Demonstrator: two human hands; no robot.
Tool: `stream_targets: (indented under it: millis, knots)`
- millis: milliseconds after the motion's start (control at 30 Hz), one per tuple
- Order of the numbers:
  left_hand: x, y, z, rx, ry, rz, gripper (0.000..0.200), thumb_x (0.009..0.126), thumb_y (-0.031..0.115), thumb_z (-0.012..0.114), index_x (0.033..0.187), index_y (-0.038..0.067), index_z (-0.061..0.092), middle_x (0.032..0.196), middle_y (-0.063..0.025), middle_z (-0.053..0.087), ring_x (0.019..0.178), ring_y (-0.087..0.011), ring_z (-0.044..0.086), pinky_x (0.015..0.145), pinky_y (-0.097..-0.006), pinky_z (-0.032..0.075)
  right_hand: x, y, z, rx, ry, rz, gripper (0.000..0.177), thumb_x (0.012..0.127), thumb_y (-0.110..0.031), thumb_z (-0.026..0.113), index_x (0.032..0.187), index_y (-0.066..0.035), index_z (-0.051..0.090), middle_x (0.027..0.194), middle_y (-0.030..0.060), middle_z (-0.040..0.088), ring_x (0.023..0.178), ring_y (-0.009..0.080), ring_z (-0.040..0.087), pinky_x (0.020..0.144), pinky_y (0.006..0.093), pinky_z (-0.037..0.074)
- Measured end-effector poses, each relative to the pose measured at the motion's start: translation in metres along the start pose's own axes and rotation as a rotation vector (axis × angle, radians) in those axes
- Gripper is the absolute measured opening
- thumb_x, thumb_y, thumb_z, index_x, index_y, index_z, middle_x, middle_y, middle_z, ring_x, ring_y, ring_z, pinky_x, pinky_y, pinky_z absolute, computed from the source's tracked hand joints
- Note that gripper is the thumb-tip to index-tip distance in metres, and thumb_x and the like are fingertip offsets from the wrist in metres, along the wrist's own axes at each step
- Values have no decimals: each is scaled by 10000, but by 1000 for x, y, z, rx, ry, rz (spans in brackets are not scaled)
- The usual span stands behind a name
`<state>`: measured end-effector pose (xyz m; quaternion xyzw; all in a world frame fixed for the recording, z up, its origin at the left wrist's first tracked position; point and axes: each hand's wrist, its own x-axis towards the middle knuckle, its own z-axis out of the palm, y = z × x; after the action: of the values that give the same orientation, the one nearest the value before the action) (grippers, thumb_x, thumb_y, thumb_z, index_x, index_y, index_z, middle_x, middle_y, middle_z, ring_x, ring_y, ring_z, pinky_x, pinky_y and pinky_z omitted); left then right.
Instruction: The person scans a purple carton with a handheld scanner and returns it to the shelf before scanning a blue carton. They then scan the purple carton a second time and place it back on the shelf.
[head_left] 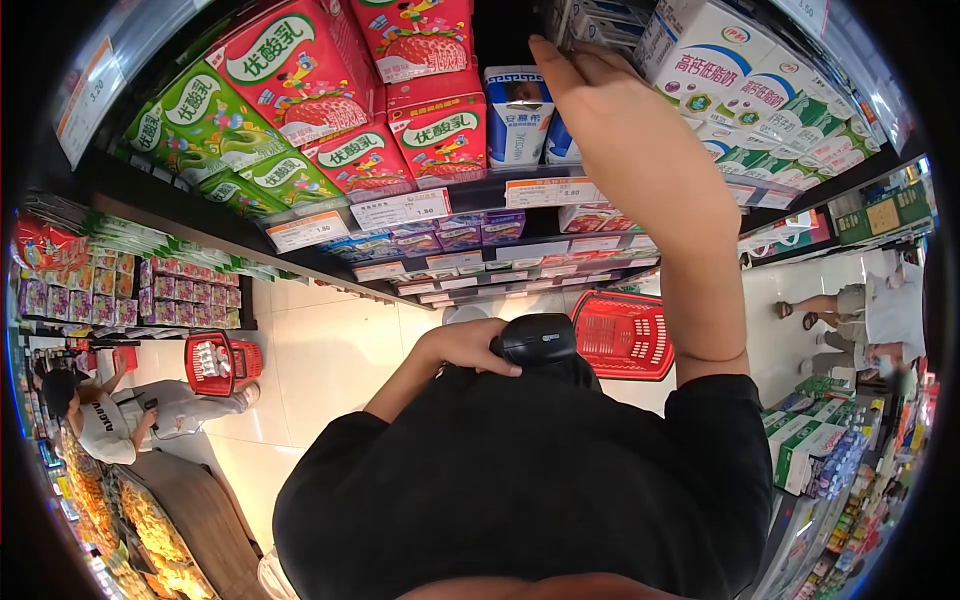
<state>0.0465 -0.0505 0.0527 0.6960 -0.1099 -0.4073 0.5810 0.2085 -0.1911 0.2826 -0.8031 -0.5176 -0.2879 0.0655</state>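
Observation:
My right hand (595,85) reaches up over the shelf front, by a gap among blue-and-white milk cartons (515,118). Its fingers are stretched out, and some of their tips are hidden behind the hand; I see no carton gripped. Down by my body, my left hand (465,345) closes around a black handheld scanner (540,341), whose handle is mostly covered. Left of the cartons stand pink strawberry milk packs (437,130) and green packs (220,115). White milk cartons (735,65) sit to the right of my right hand.
Price tags (403,209) line the shelf edge, with lower shelves of drink packs below. A red shopping basket (625,335) is on the floor near me. At left, a person (120,415) is beside another red basket (222,363); another person (880,310) is at right.

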Motion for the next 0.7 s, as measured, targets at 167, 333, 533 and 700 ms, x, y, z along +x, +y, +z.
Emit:
stream_targets:
  millis: [167, 333, 533, 700]
  knots:
    - [2, -1, -2, 34, -8, -10, 460, 756, 224, 750, 1098, -3, 542, 719, -29, 594, 542, -98, 557, 478, -244, 452, -6, -3, -15, 117, 10, -21, 480, 694, 66, 553, 1173, 65, 522, 968, 178, 600, 888, 311, 609, 784, 387, 505]
    - [4, 1, -5, -6, -51, 9, 495, 750, 172, 736, 1156, -11, 518, 756, -35, 605, 549, -104, 575, 474, -244, 469, -26, -11, -34, 150, 56, 58, 537, 676, 42, 632, 1200, 22, 515, 1046, 152, 593, 954, 322, 583, 819, 395, 482]
    - [1, 0, -15, 48, 20, 4, 652, 737, 161, 745, 1285, -20, 441, 1024, -96, 607, 904, -157, 586, 750, -280, 492, -88, -1, -58, 191, 262, 150, 708, 637, 8, 749, 1292, -19, 483, 1232, 126, 577, 1113, 261, 580, 903, 356, 480]
    - [5, -12, -22, -3, 145, 336, 645, 734, 251, 763, 1258, 3, 479, 802, -34, 610, 592, -100, 564, 492, -242, 454, -185, 32, 38, 1978, 881, 557, 595, 773, -176, 741, 1267, 31, 482, 1184, 184, 564, 1075, 317, 568, 929, 445, 475]
